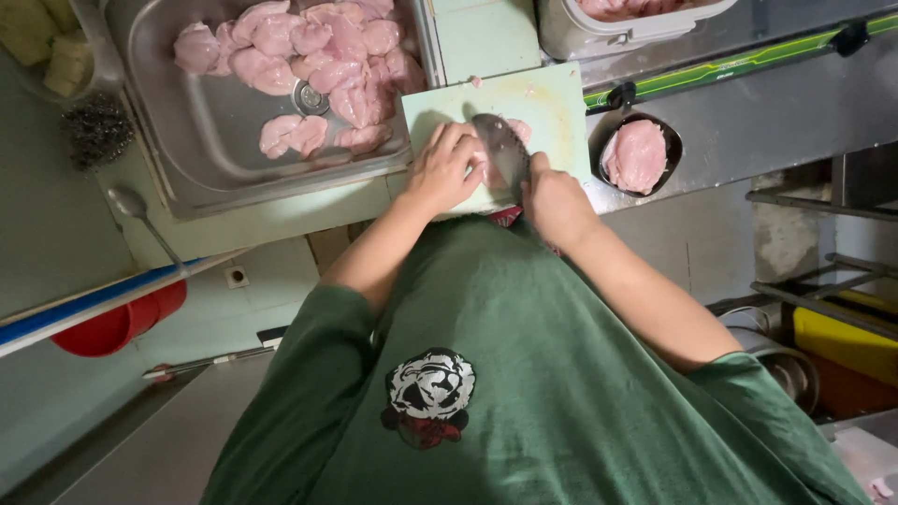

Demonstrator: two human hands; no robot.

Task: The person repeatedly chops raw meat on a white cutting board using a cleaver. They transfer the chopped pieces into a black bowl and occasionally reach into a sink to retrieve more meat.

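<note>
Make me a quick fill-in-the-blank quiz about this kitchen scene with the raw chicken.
1. The right hand holds a ____ over the green cutting board.
2. The left hand presses a piece of raw ____ on the board.
3. The steel sink holds a pile of raw ____ pieces.
4. The black bowl holds ____ chicken piece.

Answers: cleaver; chicken; chicken; one

Pale pink raw chicken piece (517,131) flat on green cutting board (543,98); broad cleaver (501,150) blade across it.

The cutting board (552,98) has bare room ahead, hemmed by the sink (187,140) and a black bowl (669,150).
</note>
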